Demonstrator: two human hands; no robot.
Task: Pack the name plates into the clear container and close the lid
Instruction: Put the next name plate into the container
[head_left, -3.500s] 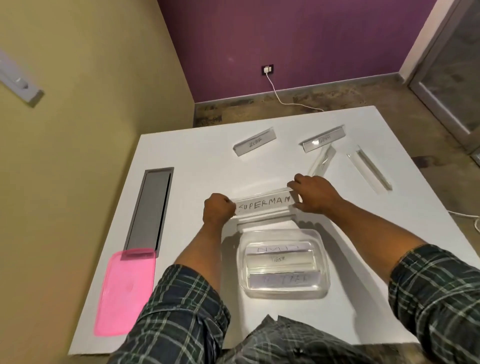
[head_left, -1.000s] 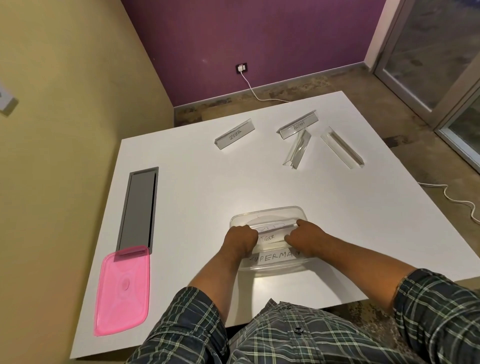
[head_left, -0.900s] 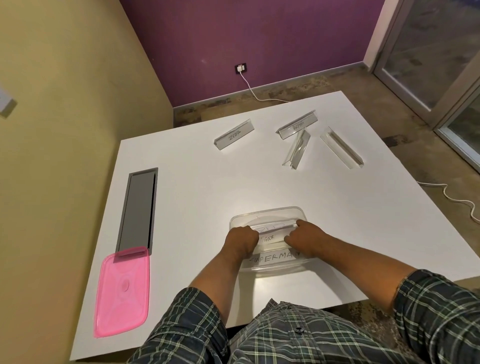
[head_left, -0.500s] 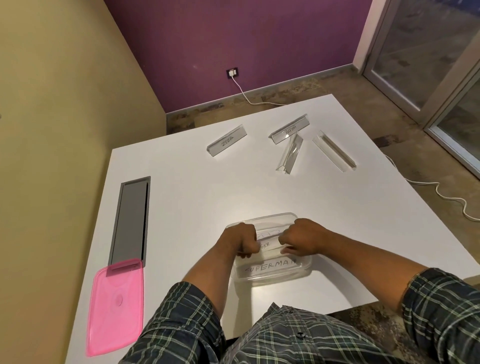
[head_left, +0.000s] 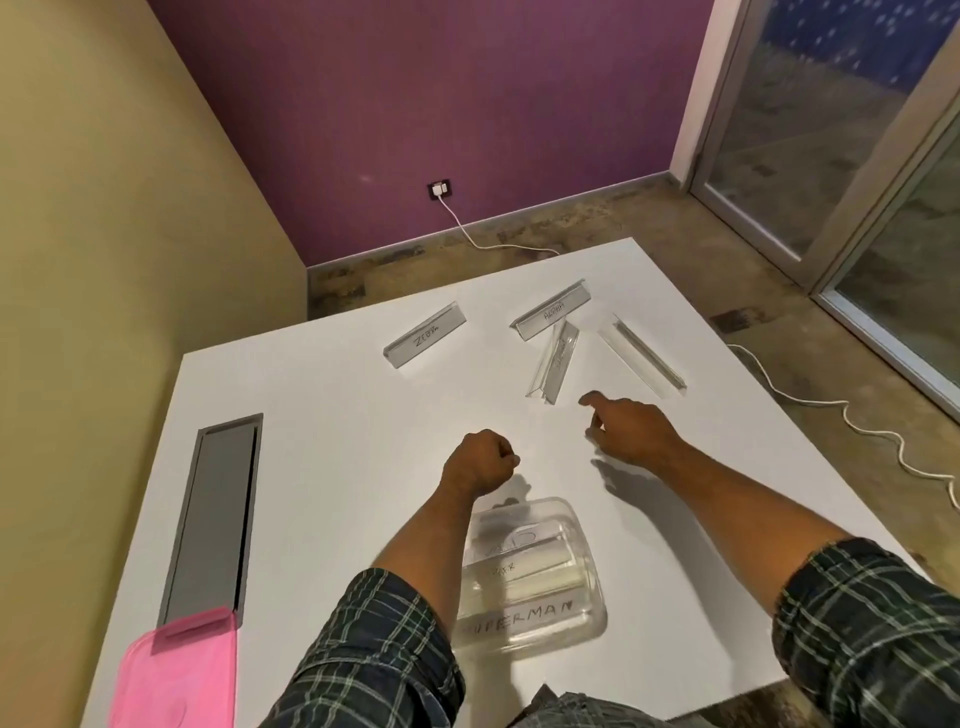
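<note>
Clear plastic tub (head_left: 587, 561) sits lower centre, open, with a few clear acrylic name plates (head_left: 524, 616) inside, "SUPERMAN" nearest. Four more plates (head_left: 425, 335) lie loose toward the top. Left hand (head_left: 480, 462) is fisted, holding nothing; right hand (head_left: 631, 430) is loosely spread, empty. Pink lid (head_left: 174, 675) sits lower left.

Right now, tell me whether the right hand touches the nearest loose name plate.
Apart. The head view shows bare table between the right hand and the name plate.

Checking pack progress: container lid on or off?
Off. The clear container sits open-topped; the pink lid lies apart at the table's near-left corner.
</note>
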